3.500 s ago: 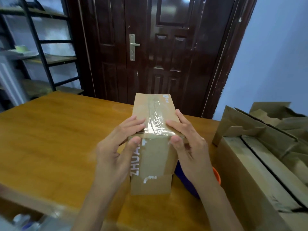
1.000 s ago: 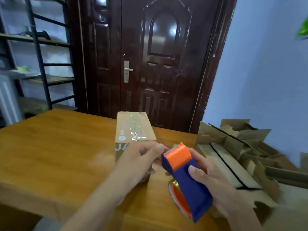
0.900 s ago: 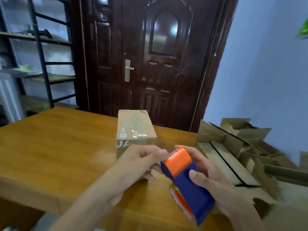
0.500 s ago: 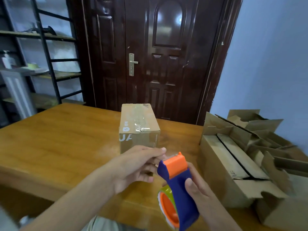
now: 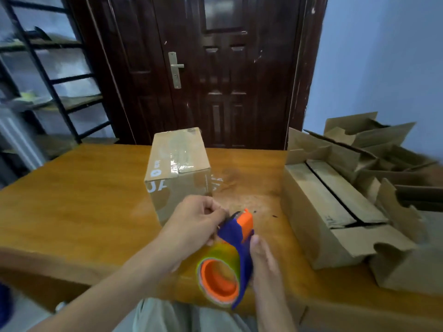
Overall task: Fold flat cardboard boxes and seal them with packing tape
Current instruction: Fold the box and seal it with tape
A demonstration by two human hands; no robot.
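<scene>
cardboard box [image 5: 178, 168] taped shut on table [image 5: 72, 200] | right hand [image 5: 265, 262] grips tape dispenser [image 5: 233, 257] | left hand [image 5: 194, 224] fingers pinch its front end

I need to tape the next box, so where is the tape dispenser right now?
In the head view, the tape dispenser is low at centre, held by the right hand above the table's near edge, with the left hand pinching at its orange top, just before the sealed box.

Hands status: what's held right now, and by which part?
Tape dispenser: the right hand grips its blue handle body; the left hand pinches at its orange cutter end, probably the tape's loose end, blurred. The sealed box is unheld.
</scene>
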